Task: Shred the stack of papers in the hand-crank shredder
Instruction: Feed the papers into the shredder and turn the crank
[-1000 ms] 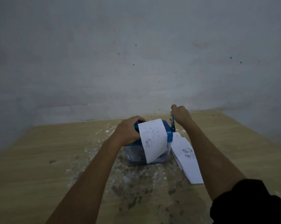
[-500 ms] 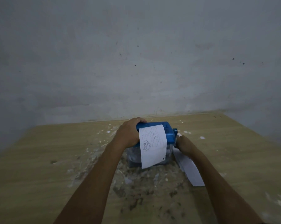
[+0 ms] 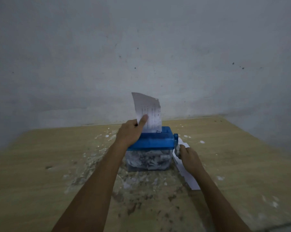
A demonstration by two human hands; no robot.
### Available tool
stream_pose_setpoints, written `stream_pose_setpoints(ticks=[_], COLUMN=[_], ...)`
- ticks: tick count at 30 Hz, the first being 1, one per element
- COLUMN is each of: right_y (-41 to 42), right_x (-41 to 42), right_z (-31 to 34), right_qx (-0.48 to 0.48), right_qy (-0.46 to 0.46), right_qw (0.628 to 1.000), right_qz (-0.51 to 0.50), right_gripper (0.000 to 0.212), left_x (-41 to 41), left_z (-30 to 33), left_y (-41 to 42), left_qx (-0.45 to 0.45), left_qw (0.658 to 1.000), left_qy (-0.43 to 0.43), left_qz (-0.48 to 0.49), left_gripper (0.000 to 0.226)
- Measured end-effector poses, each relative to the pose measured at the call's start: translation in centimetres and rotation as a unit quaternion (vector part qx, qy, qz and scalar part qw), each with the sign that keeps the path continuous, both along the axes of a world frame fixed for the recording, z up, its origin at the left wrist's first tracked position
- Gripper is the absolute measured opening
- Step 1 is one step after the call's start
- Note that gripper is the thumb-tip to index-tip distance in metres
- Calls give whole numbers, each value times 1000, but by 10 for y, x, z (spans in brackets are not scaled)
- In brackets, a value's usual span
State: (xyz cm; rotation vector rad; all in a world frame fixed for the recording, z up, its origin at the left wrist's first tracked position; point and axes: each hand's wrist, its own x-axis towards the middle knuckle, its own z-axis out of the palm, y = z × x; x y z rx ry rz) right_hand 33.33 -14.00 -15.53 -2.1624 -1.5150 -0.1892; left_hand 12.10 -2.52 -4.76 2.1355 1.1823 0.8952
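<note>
A blue hand-crank shredder [image 3: 151,142] with a clear bin full of shreds [image 3: 148,160] stands mid-table. A printed sheet [image 3: 149,113] stands upright in its top slot. My left hand [image 3: 130,132] pinches that sheet near its lower left, thumb on the front. My right hand [image 3: 189,158] grips the crank handle [image 3: 176,149] at the shredder's right side, low in its turn. The stack of papers [image 3: 185,171] lies flat on the table right of the shredder, partly under my right hand and forearm.
The wooden table [image 3: 41,164] is strewn with paper scraps and dark stains around and in front of the shredder. A grey wall [image 3: 141,47] rises directly behind the table's back edge. The table's right edge runs diagonally at the right.
The sheet, which drooped forward over the shredder's front, now stands upright, lifted by my left hand. My right hand carried the crank from the top down to the low side.
</note>
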Motion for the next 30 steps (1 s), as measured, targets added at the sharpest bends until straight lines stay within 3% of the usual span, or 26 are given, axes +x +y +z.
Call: stream_pose_setpoints(ticks=[3,5,6,9,12,15,20,24,30], right_y=[3,3,3,2,-1,-10,-16,-17,-23], right_x=[1,0,0,2,-1,-11,-18,-18,-22], right_z=[-5,-5,-5,-4,-4,2,3,3,9], right_qx=[45,-2,6,36,43,82,106,110,141], right_qy=[45,107,74,15,22,10,69,91,247], right_qw=[998,994,997,999,999,997,991,989,957], right_qz=[-1,11,19,18,16,12,48,49,52], right_gripper=[23,11,7,7,5,22,45,42,43], left_x=[0,0,1,2,-1,-5,-21,-17,-14], left_z=[1,-2,-3,-3,-6,-8,-3,-2,-1], left_y=[5,10,11,8,3,1,-4,-3,6], left_qx=[-7,-6,-6,-23,-1,61,79,64,35], left_qw=[1000,1000,1000,999,999,998,973,975,977], left_qy=[-13,-6,-3,-20,-43,-17,197,203,201], left_qz=[-5,-16,-12,19,11,-13,-92,-65,-68], left_gripper=[53,41,42,68,94,80,118,129,118])
